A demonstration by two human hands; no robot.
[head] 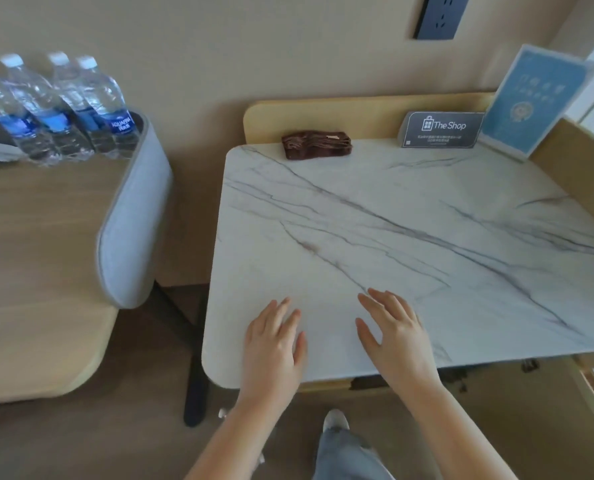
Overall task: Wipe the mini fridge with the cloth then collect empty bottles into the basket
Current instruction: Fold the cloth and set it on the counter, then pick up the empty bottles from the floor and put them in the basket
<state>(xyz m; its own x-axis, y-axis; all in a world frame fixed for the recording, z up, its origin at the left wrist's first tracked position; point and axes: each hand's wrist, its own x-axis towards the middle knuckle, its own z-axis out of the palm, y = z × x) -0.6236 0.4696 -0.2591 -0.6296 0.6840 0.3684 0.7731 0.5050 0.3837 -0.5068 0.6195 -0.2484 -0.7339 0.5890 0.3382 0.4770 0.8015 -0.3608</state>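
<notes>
A folded brown cloth (317, 144) lies at the back left of a white marble top (410, 237), against its raised wooden rim. Several clear water bottles (63, 109) with blue labels and white caps stand at the far left on a wooden table (39, 237). My left hand (274, 348) and my right hand (394, 336) hover flat, palms down, over the marble top's front edge. Both hands hold nothing and their fingers are spread. No mini fridge or basket is in view.
A grey "The Shop" card (441, 129) and a blue sign in a clear stand (534, 102) sit at the back right of the marble top. A grey padded panel (134, 216) borders the wooden table. A wall socket (441, 15) is above. My leg and shoe (337, 441) are below.
</notes>
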